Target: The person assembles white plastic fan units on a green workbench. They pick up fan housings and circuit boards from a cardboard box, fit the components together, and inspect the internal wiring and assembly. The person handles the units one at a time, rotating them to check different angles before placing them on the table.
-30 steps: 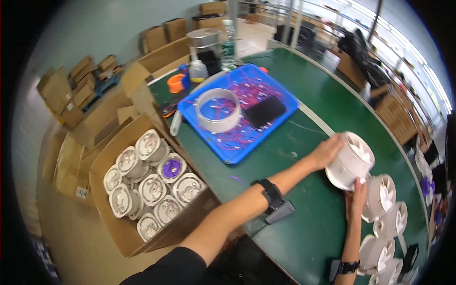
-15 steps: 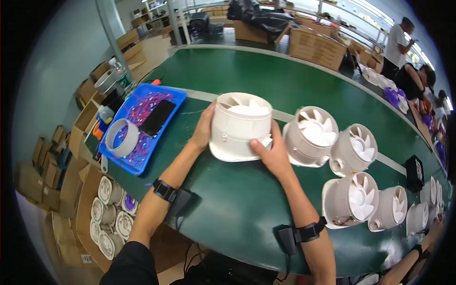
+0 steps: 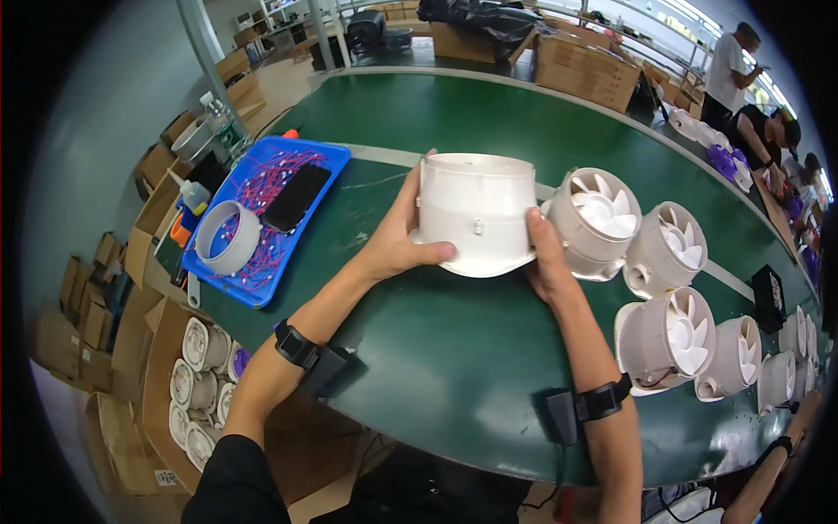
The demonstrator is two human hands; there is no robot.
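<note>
My left hand (image 3: pixel 403 240), thumb on the flange (image 3: pixel 485 265), grips the white fan housing (image 3: pixel 471 196) at frame centre, now turned so its small clip (image 3: pixel 478 227) faces me and its blades are hidden, while my right hand (image 3: pixel 549 260) pinches its right side.

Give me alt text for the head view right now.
Left hand and right hand grip a white cylindrical housing at a green table. Fan housings sit at right; a blue tray of wires at left.
</note>
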